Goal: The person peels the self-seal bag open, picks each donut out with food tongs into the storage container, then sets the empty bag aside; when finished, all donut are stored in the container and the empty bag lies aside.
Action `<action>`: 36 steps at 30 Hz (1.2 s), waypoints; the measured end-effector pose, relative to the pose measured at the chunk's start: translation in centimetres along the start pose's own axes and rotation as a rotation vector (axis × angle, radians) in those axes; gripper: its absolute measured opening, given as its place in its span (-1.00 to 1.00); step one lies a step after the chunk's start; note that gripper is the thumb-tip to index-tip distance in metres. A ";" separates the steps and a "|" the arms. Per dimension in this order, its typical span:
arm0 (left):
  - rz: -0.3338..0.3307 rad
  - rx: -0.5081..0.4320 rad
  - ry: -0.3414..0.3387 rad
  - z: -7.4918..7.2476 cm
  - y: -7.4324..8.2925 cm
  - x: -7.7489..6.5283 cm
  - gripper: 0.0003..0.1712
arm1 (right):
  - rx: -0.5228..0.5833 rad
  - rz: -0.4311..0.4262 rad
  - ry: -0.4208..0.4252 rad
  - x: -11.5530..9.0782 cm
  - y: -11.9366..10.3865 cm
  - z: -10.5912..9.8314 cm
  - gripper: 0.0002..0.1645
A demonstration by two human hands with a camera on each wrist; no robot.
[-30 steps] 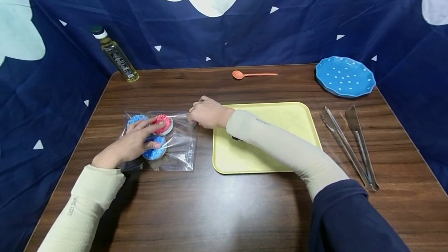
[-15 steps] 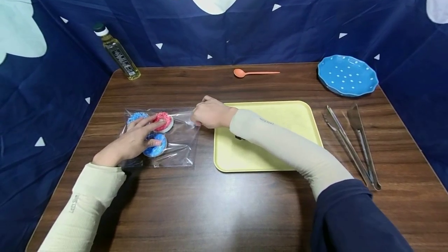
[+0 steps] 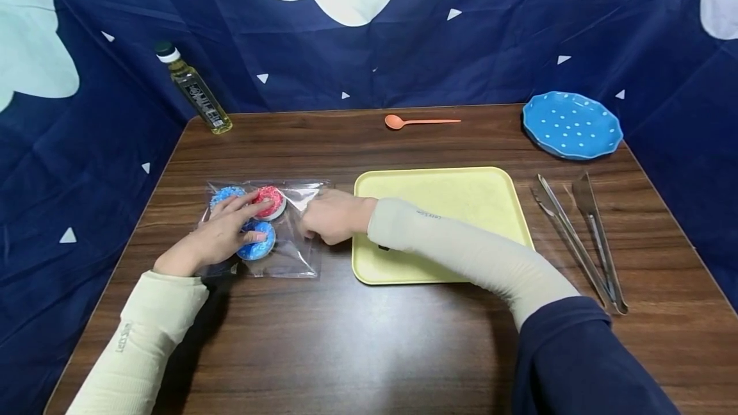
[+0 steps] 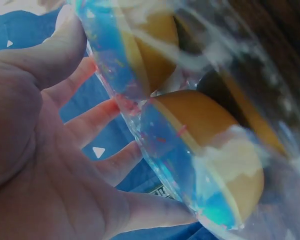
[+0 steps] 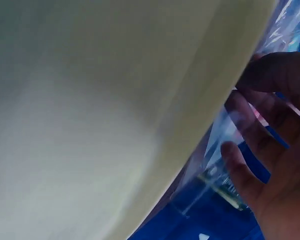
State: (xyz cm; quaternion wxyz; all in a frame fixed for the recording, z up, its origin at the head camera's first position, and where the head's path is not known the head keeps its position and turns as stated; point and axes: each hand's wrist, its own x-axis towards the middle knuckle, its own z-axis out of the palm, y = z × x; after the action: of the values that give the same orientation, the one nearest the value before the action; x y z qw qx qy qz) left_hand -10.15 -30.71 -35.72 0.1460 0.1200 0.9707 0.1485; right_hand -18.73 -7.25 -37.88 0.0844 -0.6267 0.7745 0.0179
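Observation:
A clear plastic bag (image 3: 296, 261) lies flat left of the yellow tray. In it are two round blue sprinkle-topped pieces like donuts (image 3: 255, 240) and a pink-red one (image 3: 271, 200); the left wrist view shows tan-brown undersides (image 4: 235, 175). My left hand (image 3: 221, 232) rests over them with spread fingers, fingertips on their tops through the film. At the bag's right end, my right hand (image 3: 331, 215) has its fingers curled down and grips the film near its edge. The tray rim hides part of its thumb and index tips in the right wrist view.
The yellow tray (image 3: 473, 210) sits under my right forearm. Farther right lie metal tongs (image 3: 571, 239) and a second long metal utensil (image 3: 599, 242). A blue dotted plate (image 3: 571, 125), an orange spoon (image 3: 423, 122) and an oil bottle (image 3: 198, 98) stand or lie along the back.
My right hand has moved from the bag's upper right corner toward me and slightly left, along its right end. My left hand stays in place over the pieces.

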 end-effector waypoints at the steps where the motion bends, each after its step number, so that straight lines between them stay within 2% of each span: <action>1: -0.001 -0.003 -0.003 0.0 0.0 -0.1 -0.27 | 0.002 -0.003 0.000 0.0 -0.3 0.0 -0.67; 5: 0.000 -0.010 -0.007 -0.1 0.0 -0.2 -0.28 | 0.028 -0.006 -0.003 -0.2 -0.9 -0.1 -0.66; 14: -0.003 -0.017 -0.009 0.0 -0.4 -0.5 -0.25 | 0.052 0.011 0.023 -1.3 -0.6 0.1 -0.73; 22: 0.043 -0.026 0.012 0.0 -0.8 -0.6 -0.25 | 0.057 0.008 -0.005 -2.1 -1.2 -0.1 -0.57; 26: 0.040 -0.017 0.016 0.0 -0.8 -0.4 -0.25 | 0.043 0.010 -0.002 -2.2 -1.7 -0.1 -0.71; 30: 0.021 -0.018 0.017 0.0 -0.7 -0.3 -0.27 | 0.052 -0.037 0.007 -1.8 -2.3 0.1 -0.84; 36: 0.051 -0.027 0.029 0.1 -0.9 -0.5 -0.27 | 0.067 -0.045 0.009 -1.8 -2.8 0.4 -0.68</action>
State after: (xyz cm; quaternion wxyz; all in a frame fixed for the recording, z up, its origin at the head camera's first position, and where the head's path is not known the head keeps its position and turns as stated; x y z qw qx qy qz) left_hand -9.80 -31.66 -36.00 0.1296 0.1407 0.9672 0.1670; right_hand -15.61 -6.05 -37.74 0.1023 -0.6411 0.7605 -0.0125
